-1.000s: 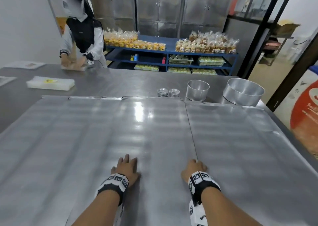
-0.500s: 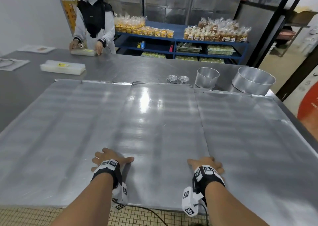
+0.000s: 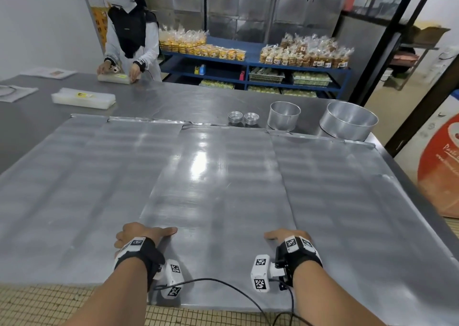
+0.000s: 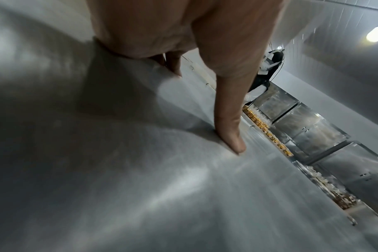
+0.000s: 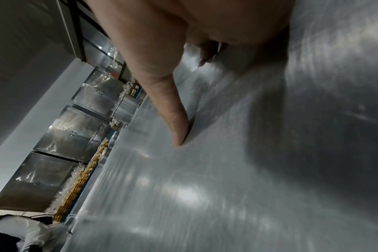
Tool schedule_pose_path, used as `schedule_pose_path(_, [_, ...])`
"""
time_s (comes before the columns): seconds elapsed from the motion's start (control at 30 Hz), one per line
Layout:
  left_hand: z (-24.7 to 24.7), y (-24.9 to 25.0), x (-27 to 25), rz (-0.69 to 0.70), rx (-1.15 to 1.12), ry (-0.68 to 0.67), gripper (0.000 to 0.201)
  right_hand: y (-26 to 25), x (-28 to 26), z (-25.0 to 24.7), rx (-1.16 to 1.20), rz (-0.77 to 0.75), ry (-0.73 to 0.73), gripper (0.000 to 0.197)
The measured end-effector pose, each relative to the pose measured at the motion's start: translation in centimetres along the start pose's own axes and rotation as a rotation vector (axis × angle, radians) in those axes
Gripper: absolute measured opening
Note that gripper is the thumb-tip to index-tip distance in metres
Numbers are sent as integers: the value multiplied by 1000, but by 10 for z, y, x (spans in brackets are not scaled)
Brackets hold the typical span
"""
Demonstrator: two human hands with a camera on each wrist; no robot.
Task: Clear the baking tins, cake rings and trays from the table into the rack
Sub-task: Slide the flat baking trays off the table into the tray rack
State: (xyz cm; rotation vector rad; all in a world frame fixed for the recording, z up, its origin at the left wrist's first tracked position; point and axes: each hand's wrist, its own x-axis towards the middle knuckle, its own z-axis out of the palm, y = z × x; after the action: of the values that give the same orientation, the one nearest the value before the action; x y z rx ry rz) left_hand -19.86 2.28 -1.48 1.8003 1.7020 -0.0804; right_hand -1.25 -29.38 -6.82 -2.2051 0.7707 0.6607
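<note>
Item: middle tray point(image 3: 218, 189), flat, rectangular, dull silver with a bright glare patch; laid on the steel surface point(image 3: 173, 100) between two like trays, left tray point(image 3: 74, 189) and right tray point(image 3: 360, 196). Long axis is run away from the wearer, near short edge overhanging the surface's front.

Left hand point(image 3: 141, 234): pressed at the tray's near left edge, thumb extended; grip open. Right hand point(image 3: 285, 235): likewise set at the near right edge, grip open.

Beyond: two small tins point(image 3: 243, 117), small cake ring point(image 3: 284, 116), large cake ring point(image 3: 349, 121), all upright.
</note>
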Motion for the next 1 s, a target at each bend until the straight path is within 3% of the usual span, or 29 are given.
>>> schedule_pose_path(0.07, [5,-1,-19,-6,11,19,126,12,-15,-22,10,5,-5,112])
schedule_pose_path(0.2, [25,-3,-47,-6,-7,17,130,37,-48,-72,36,-42,-21,76])
schedule_pose_path(0.33, [41,-8,-95,6,30,14,128,66,-35,-108,94,-62,-2,80])
schedule_pose_path(0.5, [61,-4,-153,13,70,-24,137,93,-22,-155,132,-81,1,57])
schedule_pose_path(0.57, [72,-2,-169,10,75,-36,143,106,-13,-170,140,-75,8,60])
schedule_pose_path(0.73, [96,4,-214,43,80,-38,121,137,34,-195,117,-95,24,85])
schedule_pose_path(0.8, [108,9,-224,78,116,-54,124,148,63,-202,126,-83,44,98])
schedule_pose_path(0.87, [119,14,-232,89,129,-64,130,155,87,-208,141,-71,74,99])
schedule_pose_path(1.0, [137,30,-252,92,144,-64,128,160,96,-231,145,-60,112,110])
